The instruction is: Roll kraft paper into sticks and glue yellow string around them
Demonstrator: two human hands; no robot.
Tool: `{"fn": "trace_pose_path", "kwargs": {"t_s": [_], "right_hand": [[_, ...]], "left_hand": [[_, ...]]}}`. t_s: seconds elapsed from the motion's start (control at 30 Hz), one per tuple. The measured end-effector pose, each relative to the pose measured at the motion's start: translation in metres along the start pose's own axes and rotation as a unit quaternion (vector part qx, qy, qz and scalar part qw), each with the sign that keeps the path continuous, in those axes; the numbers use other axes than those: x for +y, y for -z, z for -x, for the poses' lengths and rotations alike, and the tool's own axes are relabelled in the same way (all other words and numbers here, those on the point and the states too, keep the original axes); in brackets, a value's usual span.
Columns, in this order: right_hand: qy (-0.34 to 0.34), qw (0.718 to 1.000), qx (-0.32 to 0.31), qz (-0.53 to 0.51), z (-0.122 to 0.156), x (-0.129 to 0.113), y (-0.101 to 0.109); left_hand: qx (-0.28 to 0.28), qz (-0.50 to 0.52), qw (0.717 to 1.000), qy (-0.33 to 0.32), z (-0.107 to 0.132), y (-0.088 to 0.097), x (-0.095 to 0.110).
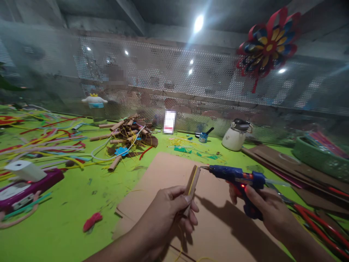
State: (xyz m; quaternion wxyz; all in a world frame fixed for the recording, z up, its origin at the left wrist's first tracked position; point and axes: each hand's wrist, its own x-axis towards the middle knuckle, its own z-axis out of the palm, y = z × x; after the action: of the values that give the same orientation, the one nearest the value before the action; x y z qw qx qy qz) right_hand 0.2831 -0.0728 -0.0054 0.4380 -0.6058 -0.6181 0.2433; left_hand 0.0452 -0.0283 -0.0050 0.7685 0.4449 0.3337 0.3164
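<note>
My left hand [169, 213] is closed around a narrow brown cardboard strip [192, 182] with a thin yellow strand along its edge, held upright over a brown cardboard sheet [163, 174]. My right hand [261, 207] grips the handle of a blue hot glue gun [237, 176]. The gun lies level, pointing left. Its nozzle tip sits right beside the top of the strip. A small red light glows on the gun body.
The green table [81, 196] holds a pile of brown paper rolls [131, 133], coloured strips at the left, a purple box [27, 187], a red scrap [92, 221], a white kettle-like pot [236, 135], a green basket [319, 156] and cardboard sheets at the right. A perforated metal screen stands behind, with a paper flower [268, 43].
</note>
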Motion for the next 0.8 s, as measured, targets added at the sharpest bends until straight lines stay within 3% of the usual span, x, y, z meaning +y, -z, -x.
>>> {"fn": "trace_pose_path", "kwargs": {"t_s": [0.53,0.8], "right_hand": [[-0.006,1.000,-0.026,-0.001,0.0011,-0.0020,-0.0019],[-0.014,1.000,-0.009,0.000,0.0027,-0.0061,-0.0042]], "left_hand": [[0.003,-0.008,1.000,0.010,-0.0022,0.0005,0.0009],[0.005,-0.002,1.000,0.013,-0.0013,0.0010,-0.0001]]}}
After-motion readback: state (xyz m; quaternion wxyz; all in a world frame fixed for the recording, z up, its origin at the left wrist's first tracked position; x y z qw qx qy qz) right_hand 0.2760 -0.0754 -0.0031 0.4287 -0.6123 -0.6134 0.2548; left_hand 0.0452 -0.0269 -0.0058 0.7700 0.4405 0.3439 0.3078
